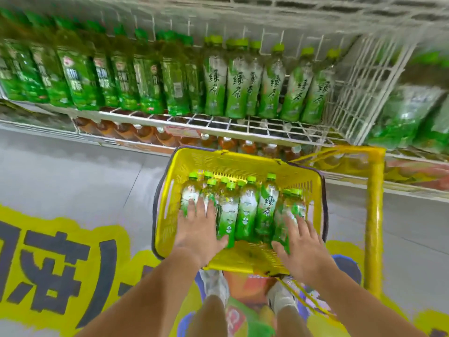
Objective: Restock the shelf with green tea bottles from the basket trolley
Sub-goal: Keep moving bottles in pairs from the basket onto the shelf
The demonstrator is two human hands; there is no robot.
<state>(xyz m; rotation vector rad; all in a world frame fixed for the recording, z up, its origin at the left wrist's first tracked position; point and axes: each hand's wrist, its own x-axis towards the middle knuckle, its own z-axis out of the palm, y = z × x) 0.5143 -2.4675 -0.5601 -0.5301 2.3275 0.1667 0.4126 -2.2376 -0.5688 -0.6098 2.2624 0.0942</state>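
Note:
Several green tea bottles (247, 210) with lime caps lie side by side in a yellow basket (167, 190) on a trolley. My left hand (198, 229) lies over the leftmost bottles (190, 193), fingers spread across them and thumb against a middle bottle. Over the rightmost bottles (292, 203) sits my right hand (301, 246), fingers on top and thumb down one side. The white wire shelf (218, 122) beyond holds a row of the same green tea bottles (269, 83), standing upright.
Darker green bottles (102, 76) fill the shelf's left part. A lower shelf holds orange-brown drinks (145, 135). The trolley's yellow handle post (374, 215) rises right of the basket. A wire divider (364, 88) closes the shelf section on the right. My feet stand on a printed floor sticker (60, 276).

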